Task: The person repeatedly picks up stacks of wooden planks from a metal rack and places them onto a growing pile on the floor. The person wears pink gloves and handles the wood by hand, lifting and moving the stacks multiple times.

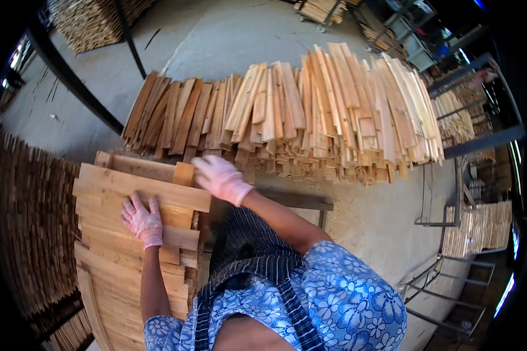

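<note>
My left hand (141, 221), in a pale pinkish glove, lies with its fingers spread on a stack of thin wooden boards. Under its fingertips is a wide light-brown board (140, 186) that lies across the top of the stack. My right hand (222, 178), gloved the same way, is at the right end of that board, beside a short orange-brown piece of wood (183, 174). Its fingers reach leftward with the thumb apart, slightly blurred, and I see nothing held in them. More boards (117, 257) overlap below my left hand, their right ends uneven.
A long heap of loose slats (275, 111) stretches across in front of me. Tall stacked boards (29, 216) stand at the left. Dark metal posts (70, 76) rise at the far left, and a metal rack frame (480, 140) stands at the right.
</note>
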`<action>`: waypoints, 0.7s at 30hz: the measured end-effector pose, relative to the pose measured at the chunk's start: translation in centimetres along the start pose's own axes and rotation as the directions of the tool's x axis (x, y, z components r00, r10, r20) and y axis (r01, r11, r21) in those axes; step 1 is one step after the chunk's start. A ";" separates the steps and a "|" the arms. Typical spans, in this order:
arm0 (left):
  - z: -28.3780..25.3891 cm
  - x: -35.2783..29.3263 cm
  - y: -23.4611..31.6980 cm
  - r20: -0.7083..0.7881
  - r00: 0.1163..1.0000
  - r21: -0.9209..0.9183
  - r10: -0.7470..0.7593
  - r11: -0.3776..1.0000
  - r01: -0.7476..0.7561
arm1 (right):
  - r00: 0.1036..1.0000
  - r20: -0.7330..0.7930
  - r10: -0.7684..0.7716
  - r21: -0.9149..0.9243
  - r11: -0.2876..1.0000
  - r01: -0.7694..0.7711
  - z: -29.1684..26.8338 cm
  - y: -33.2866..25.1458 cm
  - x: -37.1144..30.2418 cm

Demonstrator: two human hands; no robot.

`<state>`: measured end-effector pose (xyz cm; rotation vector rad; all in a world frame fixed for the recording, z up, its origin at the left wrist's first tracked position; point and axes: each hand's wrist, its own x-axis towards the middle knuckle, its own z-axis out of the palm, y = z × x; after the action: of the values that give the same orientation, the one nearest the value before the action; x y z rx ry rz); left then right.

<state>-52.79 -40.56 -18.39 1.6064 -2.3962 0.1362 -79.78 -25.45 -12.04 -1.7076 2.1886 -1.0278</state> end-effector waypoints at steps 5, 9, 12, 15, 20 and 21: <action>-2.1 1.5 1.6 0.135 0.988 -0.084 -0.071 0.993 0.083 | 0.862 -0.267 0.430 -0.581 0.642 -0.500 -18.8 10.4 -13.4; -4.5 1.2 11.1 -0.046 0.956 -0.459 0.289 0.844 -0.277 | 0.735 -0.633 0.240 -0.737 0.101 -0.668 -33.0 15.4 -16.8; -5.0 -2.6 24.1 0.040 0.861 -0.912 0.507 0.371 -0.176 | 0.410 -0.721 0.559 -0.432 0.099 -0.896 -39.2 20.2 -17.3; -4.4 -5.7 38.3 0.202 0.671 -0.962 0.714 0.273 -0.001 | 0.291 -0.569 0.769 -0.220 0.198 -0.955 -40.8 24.4 -18.6; -3.2 -5.9 55.9 0.391 0.593 -0.882 0.704 0.471 0.022 | 0.458 -0.495 0.739 -0.164 0.438 -0.884 -45.4 25.3 -20.5; -3.2 -5.4 58.2 0.404 0.626 -0.858 0.667 0.513 0.007 | 0.520 -0.514 0.682 -0.138 0.533 -0.835 -46.6 25.0 -19.9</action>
<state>-103.94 -12.48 -13.11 0.6812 -2.5667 -1.5843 -117.65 13.98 2.09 -0.3434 3.0880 -0.7449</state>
